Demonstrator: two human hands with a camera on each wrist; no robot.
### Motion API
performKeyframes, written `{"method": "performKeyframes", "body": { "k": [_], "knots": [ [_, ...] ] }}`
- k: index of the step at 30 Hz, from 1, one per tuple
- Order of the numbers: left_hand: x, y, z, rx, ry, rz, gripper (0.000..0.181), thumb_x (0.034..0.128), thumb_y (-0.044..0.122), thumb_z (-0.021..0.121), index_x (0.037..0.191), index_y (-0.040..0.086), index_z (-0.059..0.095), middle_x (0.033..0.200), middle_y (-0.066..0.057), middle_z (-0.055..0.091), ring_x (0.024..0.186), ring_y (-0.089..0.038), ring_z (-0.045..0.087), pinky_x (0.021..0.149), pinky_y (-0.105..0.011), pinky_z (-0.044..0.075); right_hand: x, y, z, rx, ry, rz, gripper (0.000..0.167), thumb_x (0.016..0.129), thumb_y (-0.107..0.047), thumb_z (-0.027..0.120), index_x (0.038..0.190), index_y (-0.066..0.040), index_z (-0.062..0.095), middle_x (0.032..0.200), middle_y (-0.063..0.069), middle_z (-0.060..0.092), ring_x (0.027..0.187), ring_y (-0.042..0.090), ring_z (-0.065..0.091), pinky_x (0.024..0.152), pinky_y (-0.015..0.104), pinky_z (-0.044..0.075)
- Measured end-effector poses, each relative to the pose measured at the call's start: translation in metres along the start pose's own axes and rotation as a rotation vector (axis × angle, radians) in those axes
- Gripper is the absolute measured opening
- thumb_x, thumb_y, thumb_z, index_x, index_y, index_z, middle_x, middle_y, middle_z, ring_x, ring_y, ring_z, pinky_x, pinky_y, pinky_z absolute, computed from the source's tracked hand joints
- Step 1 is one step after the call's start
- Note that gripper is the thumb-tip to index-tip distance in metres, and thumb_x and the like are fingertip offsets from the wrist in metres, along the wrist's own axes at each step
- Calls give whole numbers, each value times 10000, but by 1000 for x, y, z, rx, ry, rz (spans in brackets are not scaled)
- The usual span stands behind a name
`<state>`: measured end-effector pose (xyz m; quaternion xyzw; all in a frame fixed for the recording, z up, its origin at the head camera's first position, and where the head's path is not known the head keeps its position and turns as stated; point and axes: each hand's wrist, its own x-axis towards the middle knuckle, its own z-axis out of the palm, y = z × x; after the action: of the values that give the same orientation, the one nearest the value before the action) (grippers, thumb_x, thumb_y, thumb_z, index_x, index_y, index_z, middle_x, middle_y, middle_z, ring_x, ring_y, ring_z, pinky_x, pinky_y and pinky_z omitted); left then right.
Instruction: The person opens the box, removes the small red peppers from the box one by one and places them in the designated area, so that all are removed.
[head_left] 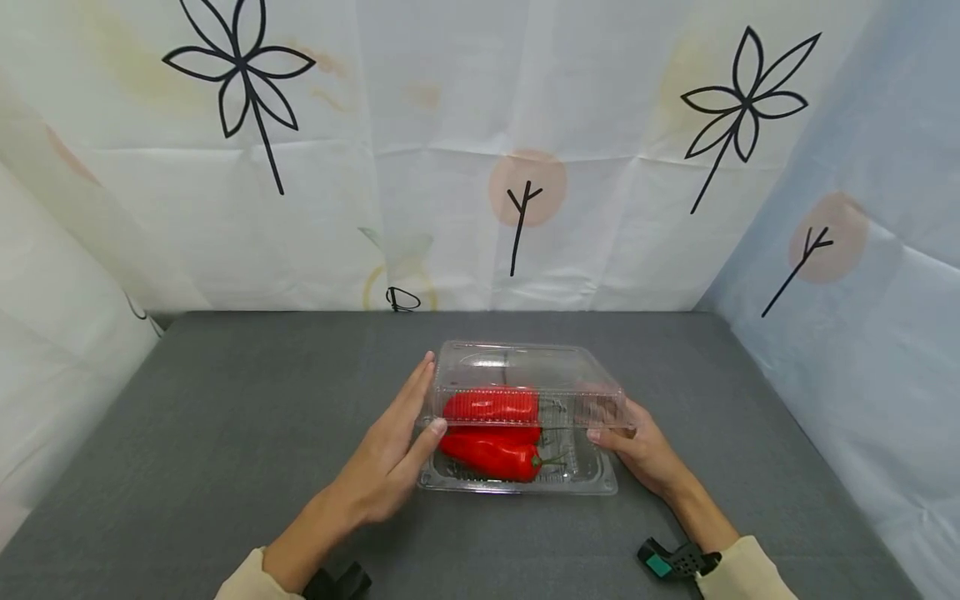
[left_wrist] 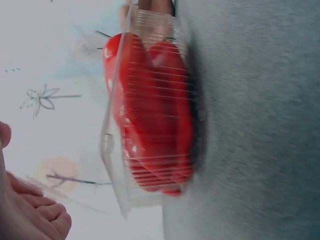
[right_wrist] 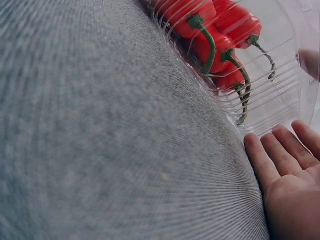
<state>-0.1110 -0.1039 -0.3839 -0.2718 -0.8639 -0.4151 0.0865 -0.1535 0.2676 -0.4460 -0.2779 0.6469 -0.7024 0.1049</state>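
Red peppers (head_left: 491,458) lie in a clear plastic clamshell (head_left: 588,485), lid (head_left: 558,367) ajar; your left hand (head_left: 386,467) and right hand (head_left: 647,450) flank its ends, fingers outstretched, neither curled around it.

The table (head_left: 247,417) is dark gray, and up close its surface shows a fine, cloth-like weave with a slightly mottled tone. Its far edge runs straight across, and its two sides spread wider toward the viewer. On it sits a clear plastic tray (head_left: 588,475), base down, a little right of the middle and well apart from the far edge, its long sides roughly parallel to that edge. A small pale speck (right_wrist: 163,177) shows on the gray surface near the tray.
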Motion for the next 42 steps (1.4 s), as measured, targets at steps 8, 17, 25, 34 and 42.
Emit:
{"method": "performKeyframes", "body": {
  "k": [8,17,25,34,42],
  "knots": [
    [24,3,-5,-156,112,19,634,1065,231,473,1628,131,200,1627,-59,318,1454,-271,358,1168,-572,280,0,2,0,73,-20,-27,576,966,141,522,1484,160,270,1569,285,326,1451,259,383,1115,399,412],
    [48,-4,-12,-236,150,-16,616,1060,192,502,1598,28,249,1620,-121,331,1475,-288,342,1187,-485,275,0,2,0,95,-34,-35,509,981,134,497,1450,185,308,1545,287,374,1426,284,419,1100,420,428],
    [64,-20,-13,-372,133,-37,637,1043,104,533,1580,-44,224,1628,-189,288,1497,-313,290,1198,-452,251,0,2,0,100,-54,-45,544,974,147,483,1482,187,291,1547,250,405,1424,257,432,1118,390,400],
    [80,-44,-9,-496,68,-82,678,1024,13,539,1572,-97,156,1643,-244,197,1517,-347,216,1212,-464,211,0,4,0,102,-63,-49,565,976,144,493,1489,196,263,1568,355,274,1463,283,364,1147,404,350],
    [84,-58,-1,-551,39,-178,702,1024,4,526,1581,-86,108,1653,-247,146,1521,-357,190,1210,-448,217,0,6,-2,96,-71,-52,563,979,130,502,1488,194,272,1558,374,268,1457,332,361,1149,412,348]
  ]
}}
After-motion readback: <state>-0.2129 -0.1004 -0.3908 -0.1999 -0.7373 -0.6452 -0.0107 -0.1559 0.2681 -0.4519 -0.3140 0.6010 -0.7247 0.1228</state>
